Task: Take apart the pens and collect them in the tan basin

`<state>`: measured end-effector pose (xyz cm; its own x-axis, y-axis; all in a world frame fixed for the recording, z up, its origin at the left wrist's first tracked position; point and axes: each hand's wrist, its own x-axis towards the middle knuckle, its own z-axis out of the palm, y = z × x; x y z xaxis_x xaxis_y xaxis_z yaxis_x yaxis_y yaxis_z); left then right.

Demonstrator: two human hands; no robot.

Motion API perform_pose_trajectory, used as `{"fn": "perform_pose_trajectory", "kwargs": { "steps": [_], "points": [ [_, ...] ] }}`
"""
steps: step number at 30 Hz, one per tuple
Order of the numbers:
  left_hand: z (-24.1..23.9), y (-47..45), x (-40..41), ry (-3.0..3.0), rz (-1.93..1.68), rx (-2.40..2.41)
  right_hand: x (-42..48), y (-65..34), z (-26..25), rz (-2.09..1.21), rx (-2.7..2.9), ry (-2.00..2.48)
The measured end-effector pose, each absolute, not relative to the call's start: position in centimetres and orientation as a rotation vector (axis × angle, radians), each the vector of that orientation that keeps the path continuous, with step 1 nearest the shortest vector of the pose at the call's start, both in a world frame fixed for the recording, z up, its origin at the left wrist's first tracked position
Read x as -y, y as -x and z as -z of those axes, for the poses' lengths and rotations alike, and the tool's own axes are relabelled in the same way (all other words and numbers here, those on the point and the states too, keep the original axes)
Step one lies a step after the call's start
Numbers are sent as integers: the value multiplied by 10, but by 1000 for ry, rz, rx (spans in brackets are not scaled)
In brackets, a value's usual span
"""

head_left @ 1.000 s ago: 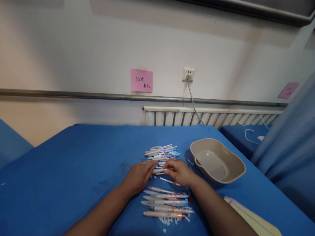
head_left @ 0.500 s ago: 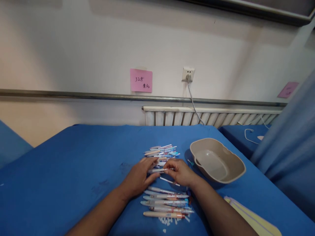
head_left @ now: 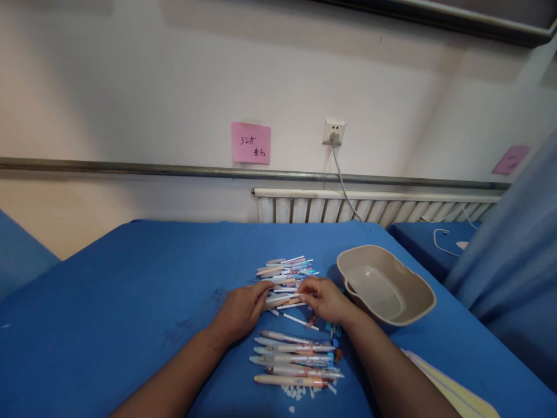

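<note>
My left hand and my right hand meet over a pen that lies crosswise between them, each pinching one end. Just beyond them a heap of pens and pen parts lies on the blue table. Nearer to me a row of several whole pens lies side by side, with small white bits scattered at its near edge. A thin white refill lies under my right hand.
A beige plastic basin stands to the right of my right hand. A yellowish flat thing lies at the near right edge. A radiator and a wall socket with a cable are behind the table. Blue cloth hangs at right.
Both hands have slid a little away from me toward the heap, still joined on a pen. Small blue caps under my right wrist now show.
</note>
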<state>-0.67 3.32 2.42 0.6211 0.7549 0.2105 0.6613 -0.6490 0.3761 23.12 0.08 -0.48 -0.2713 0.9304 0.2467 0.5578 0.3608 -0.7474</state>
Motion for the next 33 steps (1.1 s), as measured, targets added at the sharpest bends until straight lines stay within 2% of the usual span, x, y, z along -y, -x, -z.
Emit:
{"fn": "perform_pose_trajectory", "kwargs": {
  "steps": [10,17,26,33],
  "points": [
    [-27,4,-28,-2559,-622,-1095,-2,-236,7,-544,1948,1568],
    [-26,-2,-22,-2579,-656,-956,4,-217,-2,-616,2162,1368],
    [-15,15,-41,-2448,-1000,-1197,4,-229,-1,-537,2280,1489],
    [-17,12,-38,-2406,-1095,-1195,4,-231,-2,-534,2307,1503]
  ]
}}
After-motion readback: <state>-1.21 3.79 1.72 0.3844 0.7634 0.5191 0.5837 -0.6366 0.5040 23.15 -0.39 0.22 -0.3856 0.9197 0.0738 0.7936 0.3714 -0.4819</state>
